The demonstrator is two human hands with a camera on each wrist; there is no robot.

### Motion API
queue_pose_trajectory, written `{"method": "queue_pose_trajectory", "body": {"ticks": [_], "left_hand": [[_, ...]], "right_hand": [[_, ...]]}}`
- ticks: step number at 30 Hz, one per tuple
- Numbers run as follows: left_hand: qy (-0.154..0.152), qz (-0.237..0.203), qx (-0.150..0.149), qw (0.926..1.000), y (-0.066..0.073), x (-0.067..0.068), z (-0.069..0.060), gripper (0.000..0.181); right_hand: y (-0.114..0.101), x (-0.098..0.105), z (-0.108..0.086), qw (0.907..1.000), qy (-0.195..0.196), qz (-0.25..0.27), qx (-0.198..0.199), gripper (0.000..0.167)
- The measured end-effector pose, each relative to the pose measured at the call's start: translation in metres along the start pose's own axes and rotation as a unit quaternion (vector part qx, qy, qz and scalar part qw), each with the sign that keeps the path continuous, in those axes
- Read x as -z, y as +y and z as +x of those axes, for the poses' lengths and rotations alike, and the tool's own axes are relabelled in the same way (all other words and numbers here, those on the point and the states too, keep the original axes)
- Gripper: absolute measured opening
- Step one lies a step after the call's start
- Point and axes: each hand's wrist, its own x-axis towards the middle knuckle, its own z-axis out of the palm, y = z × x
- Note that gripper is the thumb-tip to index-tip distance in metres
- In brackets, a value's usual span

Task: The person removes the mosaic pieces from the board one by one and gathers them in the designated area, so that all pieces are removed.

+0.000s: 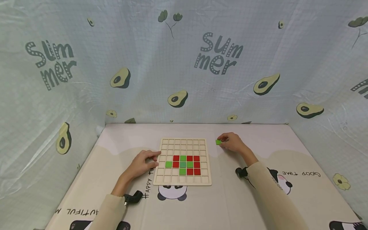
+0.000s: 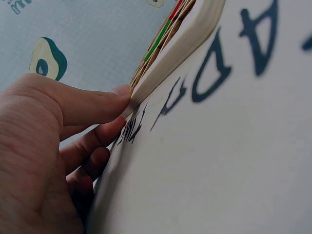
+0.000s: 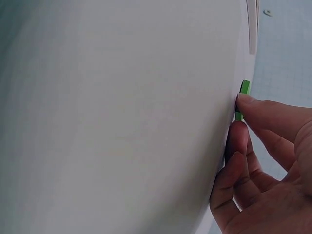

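Note:
A square wooden grid board (image 1: 168,180) lies on the table, with several red tiles (image 1: 196,158) and green tiles (image 1: 168,164) in its cells. At the board's left edge, my left hand (image 1: 142,163) touches the rim with thumb and index finger; the left wrist view shows the thumb (image 2: 97,105) against the side of the board. Beyond the board's upper right corner, my right hand (image 1: 232,142) pinches a small green square tile (image 1: 218,142). In the right wrist view this tile (image 3: 245,87) is held between thumb and fingers, close to the tabletop.
The table's cover (image 1: 230,204) has printed pandas and lettering. A pale sheet with avocado prints (image 1: 178,98) hangs behind the table and along both sides. A dark wrist device (image 1: 133,197) sits at the left cuff, another (image 1: 241,172) at the right.

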Motion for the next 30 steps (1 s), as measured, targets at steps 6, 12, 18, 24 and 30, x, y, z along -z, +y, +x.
{"method": "queue_pose_trajectory", "body": {"ticks": [6,12,18,24,30], "left_hand": [[0.001,0.001,0.006,1.0000,0.001,0.000,-0.001,0.048],[0.002,0.005,0.007,1.0000,0.001,0.000,-0.001,0.049],[0.003,0.009,0.004,0.9999,0.002,0.000,-0.001,0.048],[0.002,0.009,-0.003,1.0000,0.001,0.000,0.000,0.048],[0.003,0.008,-0.005,1.0000,0.000,0.000,0.000,0.048]], "right_hand": [[-0.001,0.002,0.000,1.0000,-0.006,0.006,0.002,0.031],[0.000,0.005,-0.001,0.9999,-0.005,0.011,0.010,0.034],[-0.003,0.004,-0.003,0.9994,-0.002,0.012,0.032,0.032],[-0.016,-0.003,-0.004,0.9970,-0.001,0.000,0.077,0.029],[-0.040,-0.015,-0.004,0.9934,-0.010,-0.011,0.113,0.030]]}}
